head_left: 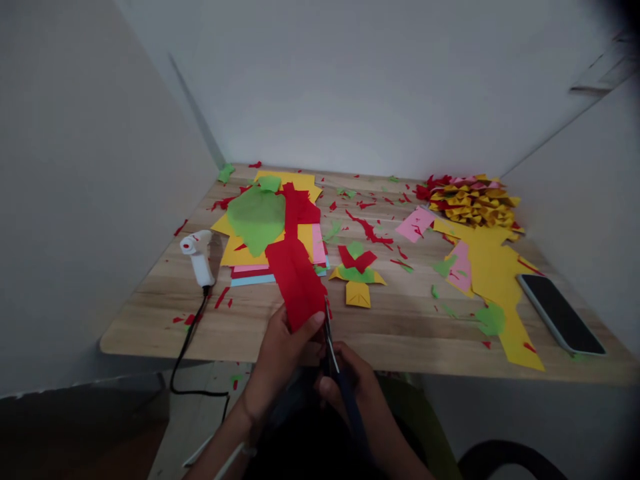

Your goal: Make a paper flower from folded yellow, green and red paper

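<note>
My left hand (286, 350) is closed on a sheet of red paper (299, 280), thumb on top, near the table's front edge. In my right hand (356, 383) is a pair of scissors (331, 340) with dark handles; the blades point away from me along the red paper's right edge. Whether the blades are apart is hard to make out. Just beyond lies a folded paper piece (357, 293) in yellow, green and red. Behind the red sheet, a stack of yellow paper (250, 250) carries a green cut-out (257, 217) and more red paper.
A white glue gun (201, 263) stands at left, its black cord (187, 347) hanging off the table (150, 313). At right are a phone (560, 313), a yellow sheet (495, 267), and a pile of folded yellow pieces (475, 203). Red and green scraps litter the tabletop.
</note>
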A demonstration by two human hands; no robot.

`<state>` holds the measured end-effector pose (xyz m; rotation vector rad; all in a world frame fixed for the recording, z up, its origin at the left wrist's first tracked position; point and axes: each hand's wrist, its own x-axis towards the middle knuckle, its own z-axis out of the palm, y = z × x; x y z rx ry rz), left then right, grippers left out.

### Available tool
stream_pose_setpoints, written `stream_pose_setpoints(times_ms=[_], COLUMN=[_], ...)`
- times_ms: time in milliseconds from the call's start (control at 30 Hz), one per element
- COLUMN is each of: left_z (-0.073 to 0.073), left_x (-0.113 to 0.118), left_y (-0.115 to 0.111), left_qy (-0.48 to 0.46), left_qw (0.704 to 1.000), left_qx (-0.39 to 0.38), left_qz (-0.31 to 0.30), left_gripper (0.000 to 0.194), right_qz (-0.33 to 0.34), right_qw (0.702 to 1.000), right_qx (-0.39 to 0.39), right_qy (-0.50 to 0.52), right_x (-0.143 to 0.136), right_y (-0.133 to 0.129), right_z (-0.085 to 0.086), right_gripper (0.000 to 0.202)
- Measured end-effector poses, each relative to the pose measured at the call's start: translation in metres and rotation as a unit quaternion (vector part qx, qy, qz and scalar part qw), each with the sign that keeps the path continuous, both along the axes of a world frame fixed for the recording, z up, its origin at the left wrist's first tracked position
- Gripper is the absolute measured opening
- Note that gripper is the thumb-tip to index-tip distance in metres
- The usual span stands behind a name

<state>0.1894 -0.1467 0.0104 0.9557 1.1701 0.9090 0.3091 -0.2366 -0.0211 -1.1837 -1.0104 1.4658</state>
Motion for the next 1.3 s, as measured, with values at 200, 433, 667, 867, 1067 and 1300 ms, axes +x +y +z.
stream_pose_setpoints(times_ms=[200, 433, 667, 867, 1067, 1300], left_z=[0.002, 0.004, 0.001, -0.004, -0.004, -0.001], left_x=[-0.002, -0.009, -0.011, -0.013, -0.014, -0.016], left_y=[0.002, 0.005, 0.005, 0.005, 0.001, -0.002], left_qy=[0.023, 0.015, 0.004, 0.005, 0.044, 0.013], left_qw=[0.999, 0.997, 0.999, 0.996, 0.993, 0.991], left_qx=[0.022, 0.024, 0.015, 0.029, 0.056, 0.049], left_qz=[-0.02, -0.069, -0.048, -0.09, -0.099, -0.122], left_gripper=[0.027, 0.031, 0.036, 0.033, 0.037, 0.031], right_qz=[-0.004, 0.003, 0.005, 0.028, 0.016, 0.012], right_qw=[1.0, 0.999, 0.992, 0.998, 0.998, 0.997], right_qx=[-0.009, -0.032, -0.125, -0.052, -0.056, -0.064], right_qy=[-0.021, -0.027, -0.001, 0.026, 0.019, 0.038], right_x=[0.001, 0.003, 0.0, 0.003, 0.001, 0.001], right_y=[0.001, 0.0, 0.001, 0.004, 0.002, 0.001], right_z=[-0.003, -0.005, -0.007, 0.002, -0.006, -0.006], right_gripper=[0.042, 0.043, 0.052, 0.053, 0.052, 0.052])
